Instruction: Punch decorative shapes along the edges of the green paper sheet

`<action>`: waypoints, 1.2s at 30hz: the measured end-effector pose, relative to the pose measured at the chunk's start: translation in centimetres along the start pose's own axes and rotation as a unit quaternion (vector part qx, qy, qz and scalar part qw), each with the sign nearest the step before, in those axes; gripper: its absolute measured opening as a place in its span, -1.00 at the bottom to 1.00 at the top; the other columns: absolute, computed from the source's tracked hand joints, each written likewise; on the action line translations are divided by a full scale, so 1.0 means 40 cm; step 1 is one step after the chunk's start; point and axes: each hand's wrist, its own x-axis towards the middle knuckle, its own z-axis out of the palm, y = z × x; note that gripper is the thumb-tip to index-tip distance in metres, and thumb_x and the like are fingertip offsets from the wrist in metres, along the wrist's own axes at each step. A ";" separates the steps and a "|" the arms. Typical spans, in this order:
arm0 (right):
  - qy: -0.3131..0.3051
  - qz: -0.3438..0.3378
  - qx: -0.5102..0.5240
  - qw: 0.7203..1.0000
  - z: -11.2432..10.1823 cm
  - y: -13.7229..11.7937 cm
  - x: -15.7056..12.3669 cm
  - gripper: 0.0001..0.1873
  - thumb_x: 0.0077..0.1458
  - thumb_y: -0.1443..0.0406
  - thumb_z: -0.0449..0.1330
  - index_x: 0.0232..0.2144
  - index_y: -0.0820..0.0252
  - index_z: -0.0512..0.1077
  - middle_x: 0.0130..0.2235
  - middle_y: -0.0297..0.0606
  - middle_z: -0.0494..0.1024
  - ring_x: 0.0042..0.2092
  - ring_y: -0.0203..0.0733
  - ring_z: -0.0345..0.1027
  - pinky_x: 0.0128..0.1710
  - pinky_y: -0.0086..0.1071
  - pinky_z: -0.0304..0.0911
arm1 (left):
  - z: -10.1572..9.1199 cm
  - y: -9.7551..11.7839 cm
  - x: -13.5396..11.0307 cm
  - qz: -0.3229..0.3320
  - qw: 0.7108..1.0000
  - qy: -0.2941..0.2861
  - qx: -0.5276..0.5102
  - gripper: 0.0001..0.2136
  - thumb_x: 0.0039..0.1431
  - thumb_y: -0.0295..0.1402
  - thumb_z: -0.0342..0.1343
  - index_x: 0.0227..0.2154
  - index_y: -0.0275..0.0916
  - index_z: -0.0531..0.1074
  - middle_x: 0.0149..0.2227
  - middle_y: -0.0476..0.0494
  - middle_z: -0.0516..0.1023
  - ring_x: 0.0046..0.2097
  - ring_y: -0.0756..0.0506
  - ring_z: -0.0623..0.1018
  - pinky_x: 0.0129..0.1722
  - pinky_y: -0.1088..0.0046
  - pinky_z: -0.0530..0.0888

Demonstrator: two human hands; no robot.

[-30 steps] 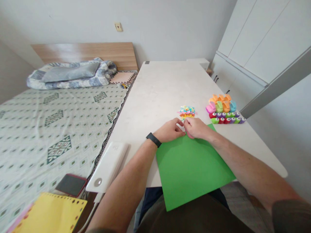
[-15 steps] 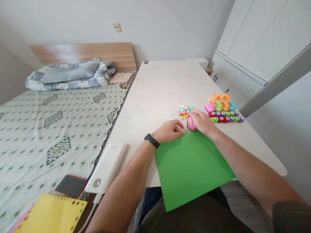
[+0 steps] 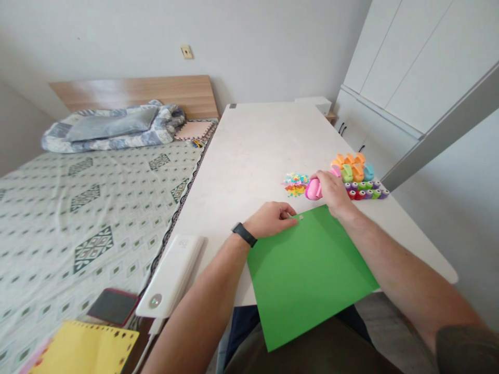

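A green sheet of paper (image 3: 312, 275) lies over the table's front edge, with a small punched hole near its far edge. My left hand (image 3: 275, 219) pinches the sheet's far left corner beside that hole. In my right hand (image 3: 332, 191) is a pink craft punch (image 3: 313, 189), held just above the table beyond the sheet and apart from it. Left of the punch lies a pile of small coloured paper cutouts (image 3: 295, 185).
Rows of craft punches (image 3: 358, 176) in several colours stand at the right of the white table (image 3: 257, 145). A white power bank (image 3: 171, 275) with a cable lies at the left edge. Yellow punched paper (image 3: 83, 348) and a dark tablet (image 3: 113, 306) are on the left by the bed.
My right hand has drawn the pink punch off the paper's edge and to the right, uncovering the hole. My left hand stays on the sheet.
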 end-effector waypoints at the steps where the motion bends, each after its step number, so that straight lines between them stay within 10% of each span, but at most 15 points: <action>1: 0.004 0.004 0.009 1.000 0.000 0.003 0.003 -0.62 0.23 0.05 0.10 -0.44 0.12 0.54 -0.33 -0.30 0.58 -0.20 -0.11 0.44 -0.14 -0.27 0.27 | 0.001 -0.001 0.001 0.002 1.000 0.002 0.009 -0.68 0.19 -0.10 0.20 -0.17 -0.25 0.58 -0.38 -0.07 0.62 -0.41 0.00 0.49 -0.43 0.51 0.33; 16: -0.052 -0.114 -0.059 0.990 0.000 -0.017 -0.026 -0.63 0.29 -0.05 0.13 -0.18 0.11 0.44 -0.32 -0.27 0.53 -0.33 -0.16 0.43 -0.32 -0.30 0.33 | 0.006 -0.001 0.004 -0.001 1.000 0.000 0.017 -0.72 0.19 -0.14 0.20 -0.19 -0.25 0.58 -0.35 -0.08 0.64 -0.38 -0.02 0.52 -0.40 0.49 0.35; 27: -0.067 -0.014 0.099 0.993 0.015 -0.012 -0.027 -0.60 0.25 -0.09 0.16 -0.24 0.09 0.46 -0.44 -0.34 0.52 -0.41 -0.20 0.44 -0.37 -0.34 0.37 | 0.004 -0.005 0.003 0.002 1.000 0.003 0.031 -0.72 0.19 -0.13 0.20 -0.19 -0.23 0.58 -0.34 -0.08 0.63 -0.37 -0.03 0.53 -0.39 0.49 0.35; 36: -0.091 0.199 0.348 0.912 0.026 -0.011 -0.009 -0.61 0.11 -0.03 0.31 -0.33 0.19 0.52 -0.41 -0.30 0.54 -0.44 -0.23 0.39 -0.55 -0.39 0.30 | 0.004 -0.002 -0.001 -0.001 1.000 0.006 0.019 -0.72 0.20 -0.13 0.19 -0.18 -0.23 0.58 -0.33 -0.08 0.63 -0.36 -0.02 0.53 -0.38 0.49 0.36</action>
